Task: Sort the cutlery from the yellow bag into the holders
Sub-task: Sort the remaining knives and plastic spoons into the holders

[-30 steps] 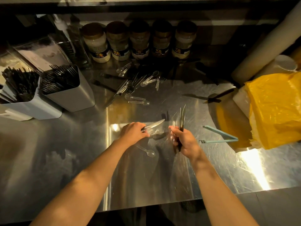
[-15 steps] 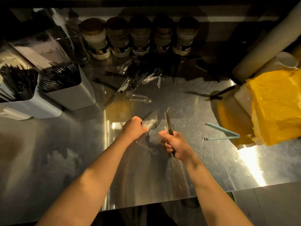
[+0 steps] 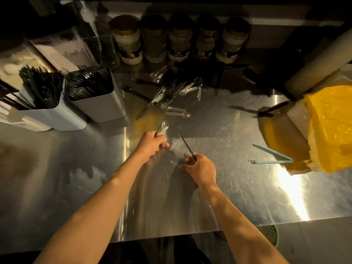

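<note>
My left hand (image 3: 152, 144) grips a small bunch of cutlery, with a clear plastic spoon (image 3: 164, 126) and a dark thin piece sticking up from the fist. My right hand (image 3: 201, 168) holds a dark plastic knife (image 3: 185, 145) that points up and left, and its fingers touch a clear piece on the steel counter (image 3: 219, 168). A loose pile of clear spoons and dark cutlery (image 3: 171, 96) lies farther back. Two white holders (image 3: 99, 109) (image 3: 55, 119) full of black cutlery stand at the left. The yellow bag (image 3: 331, 126) lies at the right edge.
Several jars (image 3: 131, 40) line the back wall. A teal strip (image 3: 272, 155) lies beside the bag, and a dark knife (image 3: 253, 112) lies behind it. A large paper roll (image 3: 320, 61) leans at the back right. The counter's front edge runs below my forearms.
My left hand moved up and left with its cutlery, now held more upright. My right hand dropped lower and rightward, and its knife tilted to the left.
</note>
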`<action>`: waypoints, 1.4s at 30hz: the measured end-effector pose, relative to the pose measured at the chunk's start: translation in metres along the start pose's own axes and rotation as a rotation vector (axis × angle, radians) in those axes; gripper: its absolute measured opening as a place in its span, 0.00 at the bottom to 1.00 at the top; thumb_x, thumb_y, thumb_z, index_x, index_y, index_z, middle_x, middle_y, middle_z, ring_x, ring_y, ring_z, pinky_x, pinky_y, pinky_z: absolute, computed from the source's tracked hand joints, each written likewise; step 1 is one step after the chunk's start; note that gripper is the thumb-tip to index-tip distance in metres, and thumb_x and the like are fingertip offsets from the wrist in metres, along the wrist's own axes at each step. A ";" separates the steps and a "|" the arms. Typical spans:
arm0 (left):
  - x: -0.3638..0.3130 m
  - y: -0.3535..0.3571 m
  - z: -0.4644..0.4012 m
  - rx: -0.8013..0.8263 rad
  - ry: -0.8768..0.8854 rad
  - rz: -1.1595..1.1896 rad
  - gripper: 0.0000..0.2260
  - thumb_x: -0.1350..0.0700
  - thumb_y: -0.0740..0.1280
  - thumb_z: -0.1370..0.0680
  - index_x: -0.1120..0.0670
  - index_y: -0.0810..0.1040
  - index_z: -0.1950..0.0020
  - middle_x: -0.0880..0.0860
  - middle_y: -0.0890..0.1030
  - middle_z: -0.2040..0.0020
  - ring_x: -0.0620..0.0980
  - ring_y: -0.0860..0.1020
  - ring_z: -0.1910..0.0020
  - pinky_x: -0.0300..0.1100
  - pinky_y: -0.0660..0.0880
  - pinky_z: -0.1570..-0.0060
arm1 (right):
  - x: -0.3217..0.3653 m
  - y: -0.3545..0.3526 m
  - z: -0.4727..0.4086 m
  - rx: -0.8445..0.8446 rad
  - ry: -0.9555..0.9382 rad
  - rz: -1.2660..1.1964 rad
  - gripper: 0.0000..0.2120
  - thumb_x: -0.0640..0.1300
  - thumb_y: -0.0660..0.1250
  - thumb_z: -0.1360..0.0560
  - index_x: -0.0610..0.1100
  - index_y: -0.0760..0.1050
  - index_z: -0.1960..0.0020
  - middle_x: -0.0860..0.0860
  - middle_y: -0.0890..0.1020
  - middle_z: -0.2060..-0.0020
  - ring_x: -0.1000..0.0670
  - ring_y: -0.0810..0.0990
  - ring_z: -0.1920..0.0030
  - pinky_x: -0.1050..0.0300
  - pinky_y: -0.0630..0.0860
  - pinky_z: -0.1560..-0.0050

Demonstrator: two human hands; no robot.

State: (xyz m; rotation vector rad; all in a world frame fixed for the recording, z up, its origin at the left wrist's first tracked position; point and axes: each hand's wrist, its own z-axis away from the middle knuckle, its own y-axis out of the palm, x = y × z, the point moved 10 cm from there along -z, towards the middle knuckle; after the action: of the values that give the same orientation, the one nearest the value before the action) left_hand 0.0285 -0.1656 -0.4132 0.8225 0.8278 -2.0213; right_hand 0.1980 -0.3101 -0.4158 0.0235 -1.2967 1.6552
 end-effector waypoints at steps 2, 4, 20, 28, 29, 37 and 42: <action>0.002 0.001 0.001 0.043 -0.035 0.170 0.05 0.60 0.63 0.20 0.58 0.74 0.56 0.52 0.81 0.66 0.43 0.60 0.79 0.33 0.52 0.80 | 0.004 -0.001 0.000 -0.024 0.004 0.011 0.12 0.57 0.75 0.28 0.51 0.77 0.60 0.53 0.83 0.62 0.47 0.82 0.59 0.51 0.80 0.56; -0.002 0.001 0.005 0.072 -0.047 0.273 0.04 0.60 0.64 0.19 0.57 0.76 0.54 0.52 0.78 0.65 0.43 0.60 0.77 0.34 0.52 0.80 | 0.006 -0.003 -0.002 -0.037 0.006 0.029 0.14 0.57 0.71 0.25 0.49 0.75 0.62 0.52 0.82 0.65 0.45 0.82 0.60 0.49 0.80 0.57; -0.009 -0.018 0.044 0.180 -0.135 0.799 0.06 0.59 0.64 0.18 0.56 0.81 0.48 0.49 0.81 0.62 0.42 0.71 0.75 0.32 0.61 0.82 | 0.021 -0.004 0.001 -0.111 0.067 -0.112 0.10 0.42 0.65 0.24 0.42 0.76 0.63 0.50 0.80 0.70 0.48 0.78 0.69 0.53 0.76 0.65; -0.047 -0.068 0.063 0.122 -0.007 0.820 0.08 0.59 0.60 0.16 0.57 0.77 0.52 0.51 0.75 0.64 0.40 0.62 0.81 0.32 0.55 0.84 | 0.158 -0.010 0.013 0.139 0.045 -1.088 0.10 0.45 0.61 0.17 0.47 0.70 0.57 0.53 0.67 0.74 0.54 0.64 0.76 0.62 0.60 0.79; -0.051 -0.079 0.067 0.091 -0.001 0.812 0.09 0.58 0.60 0.16 0.57 0.76 0.53 0.50 0.75 0.65 0.40 0.61 0.81 0.31 0.54 0.84 | 0.180 -0.011 0.017 0.167 0.015 -1.084 0.10 0.47 0.63 0.17 0.48 0.71 0.57 0.54 0.67 0.75 0.54 0.64 0.77 0.61 0.59 0.78; -0.059 -0.186 0.096 -0.135 0.089 0.676 0.08 0.57 0.63 0.17 0.57 0.73 0.56 0.52 0.75 0.67 0.42 0.62 0.81 0.32 0.53 0.80 | 0.313 0.010 0.050 0.269 -0.177 -0.954 0.15 0.46 0.68 0.20 0.46 0.73 0.65 0.54 0.70 0.77 0.55 0.66 0.78 0.62 0.63 0.78; -0.038 -0.251 0.120 -0.128 0.057 0.854 0.13 0.52 0.56 0.15 0.58 0.76 0.50 0.53 0.74 0.66 0.42 0.60 0.80 0.32 0.52 0.82 | 0.360 0.047 0.067 0.264 -0.055 -0.961 0.16 0.46 0.62 0.18 0.40 0.74 0.62 0.48 0.71 0.74 0.54 0.65 0.81 0.66 0.59 0.80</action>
State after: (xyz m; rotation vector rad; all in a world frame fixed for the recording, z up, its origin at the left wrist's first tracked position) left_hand -0.1948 -0.1228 -0.2484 0.9518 0.4956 -1.1843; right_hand -0.0518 -0.1165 -0.2251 0.7388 -0.8618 0.9643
